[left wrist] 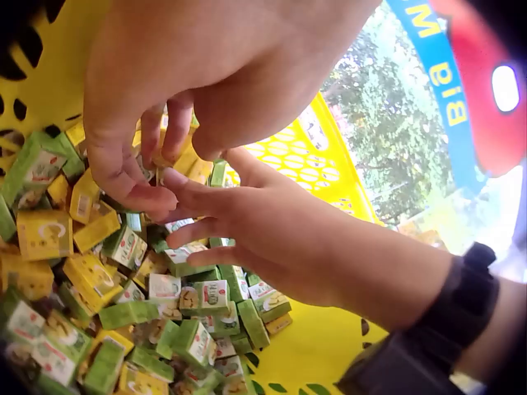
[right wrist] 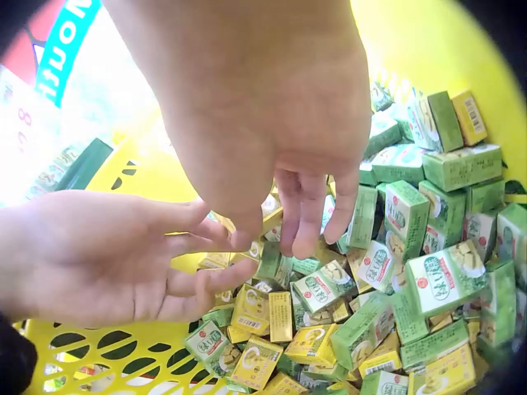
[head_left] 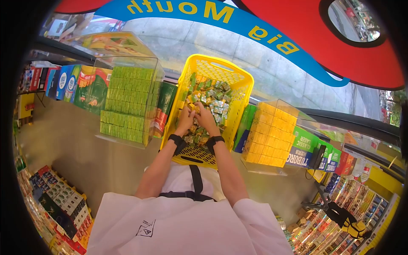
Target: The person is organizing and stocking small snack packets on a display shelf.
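Observation:
Both hands are inside a yellow plastic basket (head_left: 243,80), over a loose heap of small green and yellow boxes (head_left: 219,94). Fingertips of the left hand (head_left: 185,120) and right hand (head_left: 207,120) meet around a small yellow box (head_left: 196,109), mostly hidden by the fingers. In the left wrist view, the left hand (left wrist: 206,66) bends its fingers down toward the thumb of the right hand (left wrist: 280,226). The right wrist view has the right hand (right wrist: 263,123) reaching down from above, while the left hand (right wrist: 123,255) comes in from the side, palm showing.
Clear display cases stand on either side of the basket, one with stacked green boxes (head_left: 127,91), the other with stacked yellow boxes (head_left: 272,134). Beer cartons (head_left: 304,146) continue to the right. A window with a red and blue sign (head_left: 238,19) lies beyond. Stocked shelves (head_left: 357,195) stand behind.

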{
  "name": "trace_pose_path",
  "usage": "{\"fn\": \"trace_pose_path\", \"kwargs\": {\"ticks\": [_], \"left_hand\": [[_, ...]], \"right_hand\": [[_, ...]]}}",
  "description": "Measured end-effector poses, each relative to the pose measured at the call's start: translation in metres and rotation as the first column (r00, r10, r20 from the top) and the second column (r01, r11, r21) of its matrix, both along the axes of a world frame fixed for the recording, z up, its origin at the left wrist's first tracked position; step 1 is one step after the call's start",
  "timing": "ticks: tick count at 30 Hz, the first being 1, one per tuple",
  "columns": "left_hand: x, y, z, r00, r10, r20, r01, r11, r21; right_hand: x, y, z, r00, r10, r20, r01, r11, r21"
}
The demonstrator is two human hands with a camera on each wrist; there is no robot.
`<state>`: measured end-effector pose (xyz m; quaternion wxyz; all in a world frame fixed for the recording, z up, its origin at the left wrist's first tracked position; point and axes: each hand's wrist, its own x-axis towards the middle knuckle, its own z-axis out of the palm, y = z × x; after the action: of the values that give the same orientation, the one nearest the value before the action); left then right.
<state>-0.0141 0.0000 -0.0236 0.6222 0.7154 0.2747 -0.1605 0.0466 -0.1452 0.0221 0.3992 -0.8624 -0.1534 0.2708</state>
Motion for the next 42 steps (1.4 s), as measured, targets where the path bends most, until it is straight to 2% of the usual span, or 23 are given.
{"fn": "trace_pose_path", "kwargs": {"ticks": [1,2,4,5,7,8,10,11,13,15,17,19,20,23,24,25,27,29,34,42], "left_hand": [[0.003,0.004,-0.003,0.987,-0.135,0.09,0.12,0.981,0.154],[0.002,0.005,-0.006,0.986,-0.135,0.094,0.119,0.981,0.155],[0.0,0.006,0.018,0.959,-0.223,0.177,0.153,0.929,0.337],[0.0,0.006,0.032,0.958,-0.223,0.181,0.153,0.929,0.338],[-0.001,0.004,0.061,0.966,-0.124,0.228,0.073,0.973,0.217],[-0.003,0.002,0.072,0.965,-0.122,0.23,0.072,0.974,0.216],[-0.007,-0.001,0.09,0.967,0.046,0.249,-0.056,0.998,0.034],[-0.008,0.001,0.101,0.967,0.047,0.251,-0.057,0.998,0.033],[-0.01,0.005,0.121,0.986,0.007,0.166,0.007,0.996,-0.084],[-0.011,0.015,0.125,0.984,-0.032,0.173,0.055,0.989,-0.134],[-0.011,0.018,0.121,0.981,-0.069,0.182,0.104,0.976,-0.192],[-0.012,0.019,0.116,0.954,-0.127,0.273,0.201,0.943,-0.265],[-0.013,0.021,0.113,0.959,-0.17,0.227,0.234,0.926,-0.295],[-0.014,0.019,0.115,0.948,-0.176,0.266,0.267,0.894,-0.359],[-0.017,0.016,0.113,0.945,-0.181,0.272,0.255,0.929,-0.269],[-0.019,0.016,0.111,0.947,-0.177,0.267,0.249,0.931,-0.266],[-0.023,0.017,0.108,0.966,-0.122,0.23,0.215,0.871,-0.441],[-0.027,0.015,0.107,0.97,-0.118,0.21,0.205,0.862,-0.463],[-0.034,0.014,0.117,0.982,-0.044,0.185,0.14,0.827,-0.544],[-0.039,0.012,0.141,0.991,-0.085,0.106,0.128,0.838,-0.53]], "right_hand": [[0.001,-0.004,0.0,1.0,-0.001,0.008,0.001,1.0,0.0],[0.001,-0.006,0.0,0.999,0.013,0.037,-0.015,0.999,0.032],[-0.004,-0.01,0.006,0.997,0.025,0.068,-0.029,0.998,0.063],[-0.005,-0.011,0.011,0.997,0.003,0.071,-0.009,0.996,0.085],[-0.007,-0.012,0.026,0.997,-0.018,0.077,0.009,0.994,0.106],[-0.009,-0.013,0.035,0.994,-0.01,0.113,-0.002,0.995,0.101],[-0.013,-0.017,0.046,0.988,0.0,0.154,-0.015,0.995,0.095],[-0.016,-0.019,0.049,0.991,-0.01,0.136,-0.007,0.992,0.128],[-0.02,-0.027,0.069,0.992,-0.025,0.122,0.006,0.987,0.158],[-0.023,-0.034,0.093,0.996,-0.02,-0.087,0.028,0.995,0.092],[-0.032,-0.041,0.095,0.997,-0.045,-0.071,0.054,0.99,0.131],[-0.039,-0.044,0.092,0.996,-0.067,-0.06,0.077,0.982,0.174],[-0.041,-0.046,0.09,0.995,-0.074,-0.074,0.087,0.976,0.198],[-0.04,-0.052,0.093,0.991,-0.07,-0.118,0.093,0.973,0.21],[-0.041,-0.055,0.09,0.987,-0.1,-0.127,0.131,0.955,0.265],[-0.045,-0.056,0.087,0.98,-0.129,-0.148,0.171,0.932,0.319],[-0.047,-0.056,0.084,0.97,-0.137,-0.201,0.207,0.898,0.388],[-0.05,-0.058,0.09,0.967,-0.098,-0.236,0.192,0.888,0.417],[-0.057,-0.055,0.104,0.976,-0.06,-0.212,0.138,0.916,0.377],[-0.07,-0.056,0.114,0.976,-0.088,-0.197,0.156,0.919,0.363]]}}
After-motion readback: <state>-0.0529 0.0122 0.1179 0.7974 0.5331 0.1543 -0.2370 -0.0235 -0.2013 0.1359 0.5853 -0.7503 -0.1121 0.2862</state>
